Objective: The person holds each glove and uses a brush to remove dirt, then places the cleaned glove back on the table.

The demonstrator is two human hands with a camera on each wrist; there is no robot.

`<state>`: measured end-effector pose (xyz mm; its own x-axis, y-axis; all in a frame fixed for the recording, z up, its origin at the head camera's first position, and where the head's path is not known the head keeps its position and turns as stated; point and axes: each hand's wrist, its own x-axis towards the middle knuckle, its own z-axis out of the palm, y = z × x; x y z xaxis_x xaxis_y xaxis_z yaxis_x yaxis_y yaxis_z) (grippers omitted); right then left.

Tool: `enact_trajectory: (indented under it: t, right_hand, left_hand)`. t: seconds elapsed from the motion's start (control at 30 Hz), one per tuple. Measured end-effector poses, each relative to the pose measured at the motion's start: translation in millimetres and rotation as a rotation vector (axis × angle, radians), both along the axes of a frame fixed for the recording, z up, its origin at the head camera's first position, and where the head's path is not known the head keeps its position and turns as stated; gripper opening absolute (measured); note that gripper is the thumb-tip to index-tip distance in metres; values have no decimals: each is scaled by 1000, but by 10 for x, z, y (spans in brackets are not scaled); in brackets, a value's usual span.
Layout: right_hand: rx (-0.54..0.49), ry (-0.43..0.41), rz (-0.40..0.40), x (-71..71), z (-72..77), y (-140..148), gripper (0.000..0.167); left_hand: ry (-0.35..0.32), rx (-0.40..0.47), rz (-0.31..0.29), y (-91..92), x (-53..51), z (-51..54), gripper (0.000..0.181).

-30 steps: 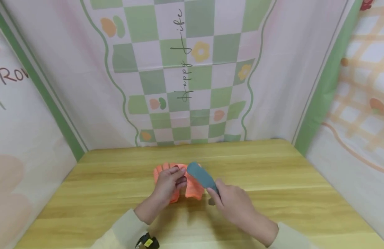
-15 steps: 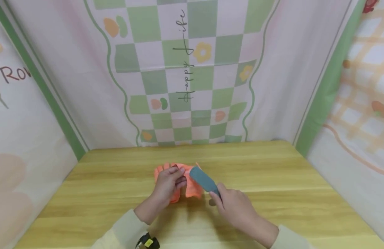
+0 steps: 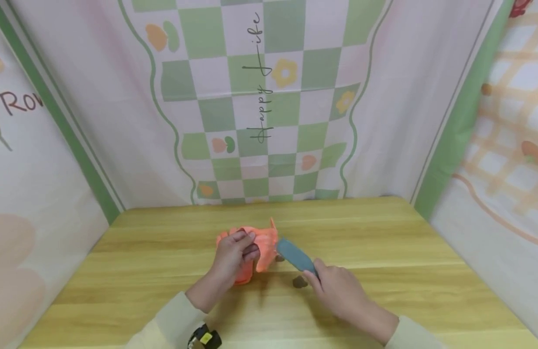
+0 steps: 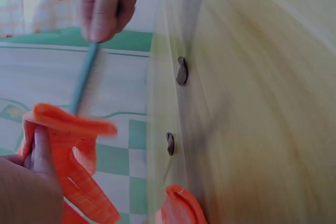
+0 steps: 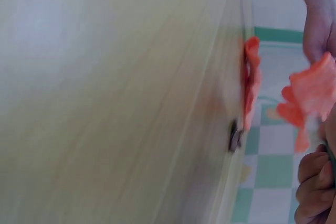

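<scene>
My left hand (image 3: 231,254) pinches the cuff of an orange knit glove (image 3: 265,241) between thumb and fingers, holding it above the table. A blue-grey brush (image 3: 296,255) is gripped by its handle in my right hand (image 3: 340,291), its head at the glove's right side. Pale bristles look blurred in the left wrist view, where the brush (image 4: 84,85) meets the far side of the held glove (image 4: 79,153); contact is hard to tell. A second orange glove (image 5: 252,82) lies on the table, partly hidden by my left hand in the head view.
Two dark brown lumps lie on the wooden table (image 3: 164,261): one lump (image 3: 300,282) near my right hand, another lump (image 3: 279,258) below the brush head. A black-and-yellow device (image 3: 204,338) sits at my left wrist. Printed curtains (image 3: 260,106) enclose the table's back and sides.
The brush has moved right and slightly down, towards the edge of the held glove. That glove has swung and changed shape, one part now pointing up. Both brown lumps show more plainly.
</scene>
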<state>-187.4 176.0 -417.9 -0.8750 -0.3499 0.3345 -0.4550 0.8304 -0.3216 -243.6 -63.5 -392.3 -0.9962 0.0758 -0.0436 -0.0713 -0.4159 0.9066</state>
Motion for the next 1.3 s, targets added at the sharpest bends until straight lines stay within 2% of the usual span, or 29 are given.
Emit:
enact_trajectory:
  t: [0.13,0.27,0.4,0.63,0.77,1.0,1.3]
  right_hand:
    - [56,-4,-60,-52,8,103,26]
    - [47,35,-99,-71,94,119,26]
    - [-4,65,-91,-35,196,54,26]
    - [-69,127,1,49,291,-130,27]
    - [-84,150,30,53,281,-210,29]
    - [-86,102,43,54,180,-263,26]
    - [-60,147,46,46,98,-187,27]
  left_hand:
    - [-5,-6,1,-29,3,10,35]
    - [-15,-37,-14,-45,5,5,34]
    - [-6,-50,-28,-26,17,-15,36]
    - [-4,-95,-53,-14,32,-14,29]
    - [-6,-83,-62,-11,31,-4,28]
    - [14,-76,-73,5,30,1,28]
    - [14,-62,-50,12,11,-17,31]
